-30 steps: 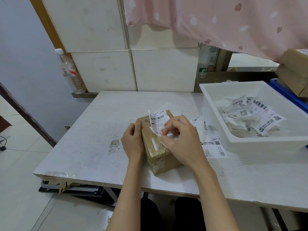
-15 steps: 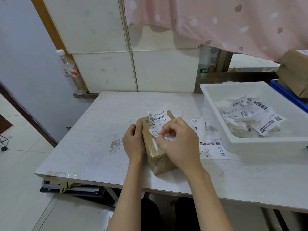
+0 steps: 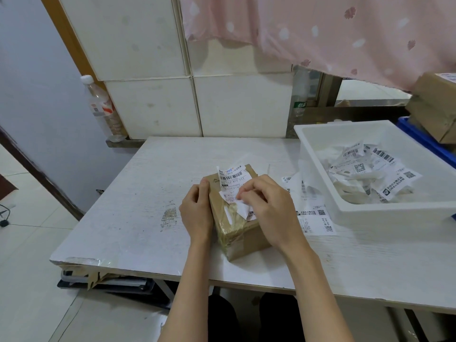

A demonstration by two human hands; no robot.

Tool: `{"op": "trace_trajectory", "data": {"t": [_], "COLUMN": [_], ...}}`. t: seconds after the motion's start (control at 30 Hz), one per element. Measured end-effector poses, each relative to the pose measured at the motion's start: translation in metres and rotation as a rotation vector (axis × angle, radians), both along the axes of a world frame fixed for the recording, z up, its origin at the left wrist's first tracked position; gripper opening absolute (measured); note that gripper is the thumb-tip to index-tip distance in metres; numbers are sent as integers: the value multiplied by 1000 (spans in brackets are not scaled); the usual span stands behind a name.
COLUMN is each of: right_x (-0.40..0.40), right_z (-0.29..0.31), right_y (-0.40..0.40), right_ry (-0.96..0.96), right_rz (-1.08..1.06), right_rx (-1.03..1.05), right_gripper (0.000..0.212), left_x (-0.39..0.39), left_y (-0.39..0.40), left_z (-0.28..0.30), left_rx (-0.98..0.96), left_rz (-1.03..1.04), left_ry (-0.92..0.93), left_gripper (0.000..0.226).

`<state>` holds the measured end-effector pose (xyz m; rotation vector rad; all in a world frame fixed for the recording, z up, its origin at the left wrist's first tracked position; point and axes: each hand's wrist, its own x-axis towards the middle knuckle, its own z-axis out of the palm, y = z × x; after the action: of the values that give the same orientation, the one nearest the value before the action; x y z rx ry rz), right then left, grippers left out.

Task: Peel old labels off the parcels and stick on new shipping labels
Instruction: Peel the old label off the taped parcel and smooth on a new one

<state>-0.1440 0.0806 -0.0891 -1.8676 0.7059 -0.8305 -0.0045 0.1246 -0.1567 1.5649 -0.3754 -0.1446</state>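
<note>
The right hand [image 3: 269, 208] pinches the half-peeled label [image 3: 234, 183] on top of the parcel [image 3: 237, 213], fingertips at the label's 5 o'clock edge. The left hand [image 3: 197, 213] grips the parcel's 9 o'clock side, fingers curled over its top edge. The parcel sits on the table [image 3: 148, 193], with the white bin [image 3: 370, 211] of peeled labels at its 3 o'clock.

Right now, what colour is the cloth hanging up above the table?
Pink, with little white and darker pink flower spots. The cloth shows in the head view, up top.
</note>
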Motion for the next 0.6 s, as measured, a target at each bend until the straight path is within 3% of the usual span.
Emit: {"op": "trace_trajectory", "data": {"t": [0.07,0.17,0.6], "right_x": [1,3,1], "right_z": [-4,-9,-1], "right_y": [2,3,-4], "right_ry": [87,138,87], "right_rz": [-19,-62,0], "right_rx": [-124,-223,-36], "right_gripper": [7,16,23], "left_x": [0,0,-1], "left_y": [0,0,0], "left_z": [0,-1,2], "left_rx": [-4,-8,-2], "left_rz": [-2,-2,0], "left_ry": [2,6,22], "left_gripper": [46,45,49]}}
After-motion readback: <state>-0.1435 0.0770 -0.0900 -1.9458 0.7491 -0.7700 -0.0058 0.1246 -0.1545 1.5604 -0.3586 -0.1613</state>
